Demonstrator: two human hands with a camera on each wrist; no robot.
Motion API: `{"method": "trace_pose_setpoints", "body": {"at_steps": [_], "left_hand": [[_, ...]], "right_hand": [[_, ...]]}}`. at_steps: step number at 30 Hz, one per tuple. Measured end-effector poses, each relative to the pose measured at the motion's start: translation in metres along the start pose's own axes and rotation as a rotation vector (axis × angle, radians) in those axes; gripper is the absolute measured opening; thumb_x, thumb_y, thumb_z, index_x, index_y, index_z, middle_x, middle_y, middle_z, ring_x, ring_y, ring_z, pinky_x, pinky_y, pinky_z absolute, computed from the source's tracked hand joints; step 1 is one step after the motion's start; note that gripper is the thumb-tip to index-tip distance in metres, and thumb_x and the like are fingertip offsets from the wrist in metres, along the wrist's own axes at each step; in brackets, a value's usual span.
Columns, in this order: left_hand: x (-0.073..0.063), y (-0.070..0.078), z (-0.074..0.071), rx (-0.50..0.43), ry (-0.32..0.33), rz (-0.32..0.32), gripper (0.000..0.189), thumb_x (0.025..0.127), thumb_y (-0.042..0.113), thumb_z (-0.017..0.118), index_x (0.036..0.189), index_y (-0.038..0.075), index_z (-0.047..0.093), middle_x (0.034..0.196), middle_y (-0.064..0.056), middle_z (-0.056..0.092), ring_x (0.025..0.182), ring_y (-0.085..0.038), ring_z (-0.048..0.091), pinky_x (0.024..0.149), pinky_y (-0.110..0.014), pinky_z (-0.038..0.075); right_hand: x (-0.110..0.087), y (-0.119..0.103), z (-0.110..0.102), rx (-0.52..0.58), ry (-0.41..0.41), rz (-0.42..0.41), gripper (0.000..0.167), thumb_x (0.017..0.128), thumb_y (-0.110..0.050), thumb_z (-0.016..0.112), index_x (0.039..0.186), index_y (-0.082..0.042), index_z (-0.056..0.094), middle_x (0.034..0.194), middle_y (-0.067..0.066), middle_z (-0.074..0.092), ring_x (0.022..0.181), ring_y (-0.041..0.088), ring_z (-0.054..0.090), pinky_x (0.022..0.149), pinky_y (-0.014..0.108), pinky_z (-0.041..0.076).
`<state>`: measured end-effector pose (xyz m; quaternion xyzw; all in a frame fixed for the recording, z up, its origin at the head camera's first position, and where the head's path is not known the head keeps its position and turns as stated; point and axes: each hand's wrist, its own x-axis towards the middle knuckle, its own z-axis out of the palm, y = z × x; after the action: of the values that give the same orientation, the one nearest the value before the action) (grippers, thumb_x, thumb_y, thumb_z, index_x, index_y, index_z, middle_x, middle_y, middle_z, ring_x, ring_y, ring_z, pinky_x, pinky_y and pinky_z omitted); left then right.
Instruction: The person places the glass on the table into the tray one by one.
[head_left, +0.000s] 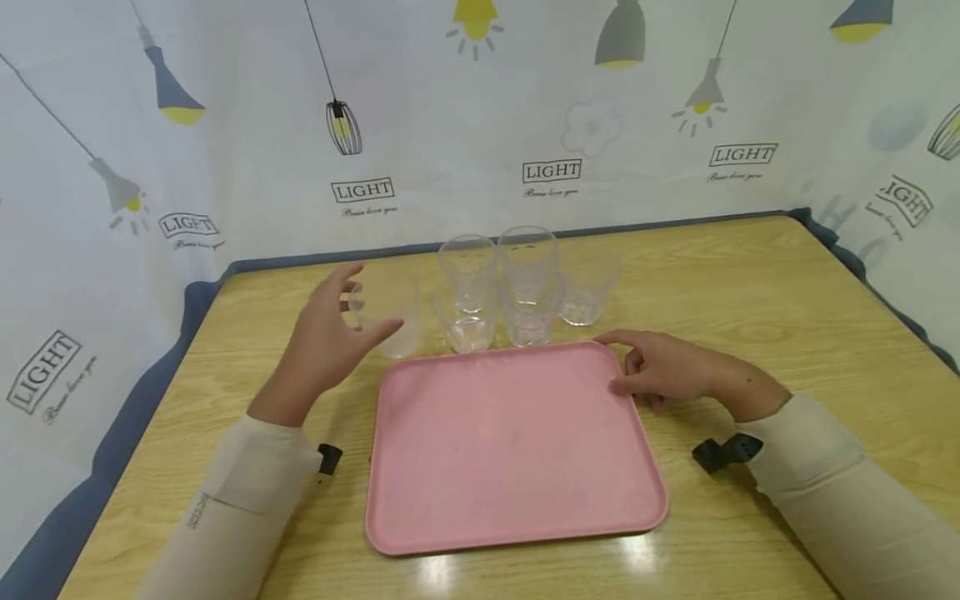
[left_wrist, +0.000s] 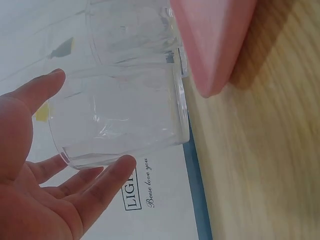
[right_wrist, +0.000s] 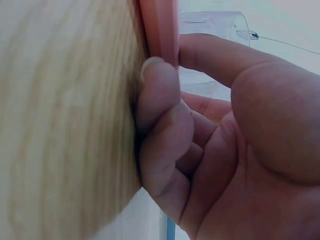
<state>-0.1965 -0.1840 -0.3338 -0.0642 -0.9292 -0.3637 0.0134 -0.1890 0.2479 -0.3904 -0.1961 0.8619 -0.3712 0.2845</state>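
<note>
My left hand [head_left: 330,333] curves around a clear drinking glass [head_left: 387,321] at the left end of the group, thumb in front and fingers on its far left side. In the left wrist view, the thumb tip is at the rim of this glass [left_wrist: 120,110], and the fingertips lie along its opposite side. My right hand [head_left: 667,367] grips the far right corner of a pink tray [head_left: 517,450]. Seen from the right wrist, the index finger and thumb pinch the tray's edge [right_wrist: 162,30], with the other fingers curled below against the table.
Several more clear glasses [head_left: 531,312] stand upright close together just behind the tray. The wooden table [head_left: 750,292] ends at a white curtain [head_left: 465,117] with lamp prints and a blue border, which hangs behind and on both sides.
</note>
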Motion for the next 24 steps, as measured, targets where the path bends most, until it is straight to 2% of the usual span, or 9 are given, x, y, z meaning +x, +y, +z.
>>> {"method": "trace_pose_setpoints", "body": {"at_steps": [7, 12, 18, 24], "left_hand": [[-0.013, 0.002, -0.004, -0.070, -0.029, 0.034, 0.096, 0.082, 0.046, 0.080, 0.157, 0.019, 0.026, 0.151, -0.016, 0.040, 0.134, -0.036, 0.048, 0.096, -0.049, 0.055], [-0.020, 0.005, -0.008, -0.086, -0.062, 0.066, 0.089, 0.082, 0.046, 0.080, 0.151, 0.016, 0.032, 0.149, -0.014, 0.042, 0.130, -0.032, 0.051, 0.096, -0.047, 0.055], [-0.024, 0.005, -0.012, -0.096, -0.134, 0.100, 0.082, 0.083, 0.041, 0.081, 0.146, 0.016, 0.035, 0.146, -0.011, 0.043, 0.130, -0.032, 0.053, 0.095, -0.046, 0.056], [-0.023, 0.000, -0.011, -0.104, -0.212, 0.160, 0.073, 0.084, 0.036, 0.081, 0.138, 0.013, 0.038, 0.143, -0.009, 0.044, 0.131, -0.032, 0.053, 0.093, -0.045, 0.057]], "right_hand": [[-0.002, -0.004, -0.001, -0.007, 0.002, -0.001, 0.070, 0.096, -0.020, 0.067, 0.155, -0.008, 0.029, 0.071, 0.007, 0.060, 0.047, 0.018, 0.055, 0.047, 0.033, 0.050], [-0.002, -0.006, -0.001, -0.012, 0.011, 0.002, 0.071, 0.096, -0.020, 0.067, 0.155, -0.008, 0.029, 0.070, 0.007, 0.060, 0.047, 0.018, 0.055, 0.047, 0.033, 0.050], [-0.002, -0.006, 0.000, -0.015, 0.014, 0.005, 0.072, 0.096, -0.021, 0.067, 0.155, -0.007, 0.028, 0.070, 0.006, 0.058, 0.047, 0.018, 0.054, 0.046, 0.032, 0.048], [-0.002, -0.004, 0.001, -0.020, 0.020, 0.011, 0.075, 0.096, -0.022, 0.068, 0.156, -0.008, 0.026, 0.072, 0.006, 0.060, 0.048, 0.020, 0.056, 0.047, 0.033, 0.050]]}}
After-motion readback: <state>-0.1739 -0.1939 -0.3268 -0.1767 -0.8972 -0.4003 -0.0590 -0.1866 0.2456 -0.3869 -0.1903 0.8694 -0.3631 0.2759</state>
